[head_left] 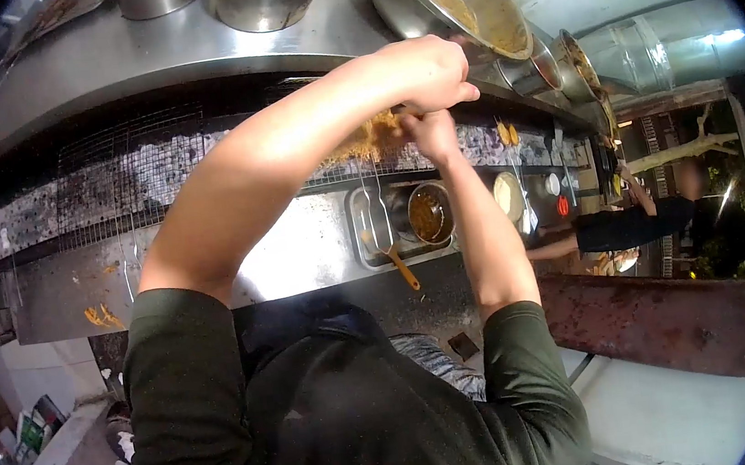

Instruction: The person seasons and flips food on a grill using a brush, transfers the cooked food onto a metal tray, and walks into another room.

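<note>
Head view, left hand (437, 74) and right hand (433, 136) curled closed near orange-brown food (369, 140), grip contents unclear.

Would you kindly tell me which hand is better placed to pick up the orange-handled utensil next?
Probably the right hand: it is nearer the orange-handled utensil, while the left hand is farther away, toward the far edge of the grill.

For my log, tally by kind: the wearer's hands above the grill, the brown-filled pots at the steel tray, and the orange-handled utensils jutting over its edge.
Hands: 2 (left hand, right hand)
Brown-filled pot: 1
Orange-handled utensil: 1
Total: 4
</note>
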`<action>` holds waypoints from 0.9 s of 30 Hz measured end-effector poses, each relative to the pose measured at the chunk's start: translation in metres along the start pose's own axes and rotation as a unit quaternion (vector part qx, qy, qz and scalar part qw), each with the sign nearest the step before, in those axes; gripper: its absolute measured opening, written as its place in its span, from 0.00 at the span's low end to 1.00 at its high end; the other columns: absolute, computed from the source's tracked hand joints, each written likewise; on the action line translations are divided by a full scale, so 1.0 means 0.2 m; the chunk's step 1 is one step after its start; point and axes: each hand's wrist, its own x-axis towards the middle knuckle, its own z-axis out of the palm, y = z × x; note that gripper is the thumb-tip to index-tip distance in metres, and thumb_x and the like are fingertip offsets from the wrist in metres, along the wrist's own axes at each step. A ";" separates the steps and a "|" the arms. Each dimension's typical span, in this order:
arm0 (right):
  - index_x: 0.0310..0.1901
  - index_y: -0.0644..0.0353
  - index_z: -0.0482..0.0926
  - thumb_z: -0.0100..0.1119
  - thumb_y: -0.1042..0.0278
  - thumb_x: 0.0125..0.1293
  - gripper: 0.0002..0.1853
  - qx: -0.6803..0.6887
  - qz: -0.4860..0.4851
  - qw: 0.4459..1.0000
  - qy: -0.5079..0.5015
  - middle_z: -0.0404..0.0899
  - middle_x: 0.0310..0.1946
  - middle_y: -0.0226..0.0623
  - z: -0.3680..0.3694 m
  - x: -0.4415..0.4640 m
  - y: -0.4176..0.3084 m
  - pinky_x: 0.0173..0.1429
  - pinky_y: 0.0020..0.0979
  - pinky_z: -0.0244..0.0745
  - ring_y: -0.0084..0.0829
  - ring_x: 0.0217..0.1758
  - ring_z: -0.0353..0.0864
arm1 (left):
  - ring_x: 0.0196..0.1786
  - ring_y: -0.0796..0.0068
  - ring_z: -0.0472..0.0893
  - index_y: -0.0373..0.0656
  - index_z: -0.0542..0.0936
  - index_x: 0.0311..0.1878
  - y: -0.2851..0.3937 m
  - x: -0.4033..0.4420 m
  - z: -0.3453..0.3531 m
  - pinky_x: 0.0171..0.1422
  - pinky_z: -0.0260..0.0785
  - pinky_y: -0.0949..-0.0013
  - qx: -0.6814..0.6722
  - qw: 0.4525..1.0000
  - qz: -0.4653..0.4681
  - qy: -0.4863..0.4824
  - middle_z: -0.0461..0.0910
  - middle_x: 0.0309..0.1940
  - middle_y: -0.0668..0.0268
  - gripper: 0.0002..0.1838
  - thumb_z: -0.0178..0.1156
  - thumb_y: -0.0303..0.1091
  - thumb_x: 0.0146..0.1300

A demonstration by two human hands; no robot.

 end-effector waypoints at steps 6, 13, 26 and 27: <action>0.41 0.61 0.79 0.55 0.63 0.62 0.12 -0.234 0.001 0.972 0.035 0.81 0.34 0.52 -0.07 -0.03 -0.10 0.43 0.45 0.72 0.51 0.39 0.80 | 0.40 0.55 0.81 0.37 0.83 0.39 0.04 -0.05 0.00 0.47 0.73 0.59 0.028 1.000 -0.003 0.005 0.82 0.33 0.51 0.20 0.55 0.47 0.63; 0.35 0.65 0.82 0.57 0.63 0.62 0.13 0.142 0.039 0.989 -0.028 0.82 0.27 0.43 0.05 -0.07 -0.12 0.40 0.34 0.75 0.35 0.36 0.84 | 0.35 0.56 0.82 0.36 0.82 0.36 0.11 -0.08 0.09 0.41 0.73 0.58 0.048 0.997 -0.050 0.021 0.81 0.29 0.51 0.20 0.55 0.46 0.63; 0.39 0.73 0.77 0.55 0.76 0.63 0.08 0.337 0.221 0.912 0.075 0.79 0.24 0.34 -0.76 -0.80 1.13 0.28 0.23 0.71 0.20 0.24 0.76 | 0.28 0.54 0.71 0.38 0.68 0.24 0.21 -0.55 0.90 0.33 0.64 0.57 0.053 0.953 -0.212 0.209 0.70 0.22 0.56 0.20 0.66 0.43 0.52; 0.38 0.74 0.78 0.54 0.76 0.63 0.08 0.303 0.230 0.922 0.074 0.79 0.24 0.35 -0.77 -0.89 1.28 0.28 0.23 0.72 0.21 0.24 0.77 | 0.32 0.53 0.73 0.37 0.69 0.25 0.24 -0.58 1.01 0.35 0.65 0.57 0.085 0.939 -0.270 0.194 0.71 0.26 0.55 0.18 0.65 0.42 0.53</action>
